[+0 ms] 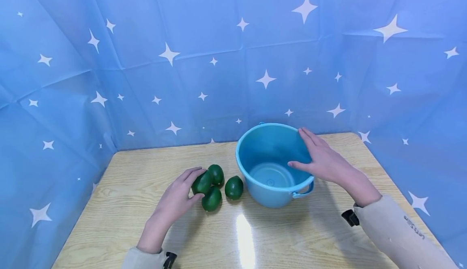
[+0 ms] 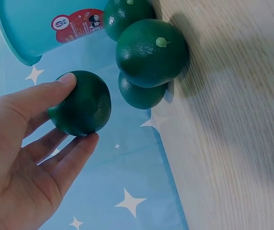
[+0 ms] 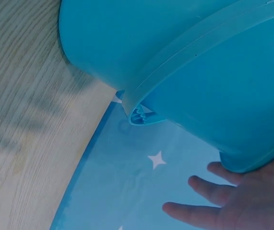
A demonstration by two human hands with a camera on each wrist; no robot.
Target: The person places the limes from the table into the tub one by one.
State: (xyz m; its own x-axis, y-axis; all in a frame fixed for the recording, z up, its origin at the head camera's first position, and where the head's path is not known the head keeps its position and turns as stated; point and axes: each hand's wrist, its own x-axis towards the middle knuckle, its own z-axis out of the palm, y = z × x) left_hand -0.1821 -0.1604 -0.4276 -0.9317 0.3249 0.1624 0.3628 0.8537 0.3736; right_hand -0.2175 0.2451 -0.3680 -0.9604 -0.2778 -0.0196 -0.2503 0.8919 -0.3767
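A dark green lime (image 2: 86,108) is in my left hand (image 1: 176,198), between the thumb and the fingertips. Close by it, two more limes, one farther back (image 1: 217,174) and one nearer me (image 1: 212,199), sit on the table. A further lime (image 1: 234,188) lies beside the blue bucket (image 1: 270,196). My right hand (image 1: 326,163) rests at the bucket's right rim, thumb over the inside. In the right wrist view its fingers (image 3: 194,215) stretch out straight and spread outside the rim; the thumb is hidden there.
The wooden table (image 1: 127,196) has a blue star-patterned cloth (image 1: 219,58) hanging behind it and at both sides. The bucket's handle (image 1: 303,191) hangs at its front right. A red label (image 2: 81,26) is on the bucket's outer wall.
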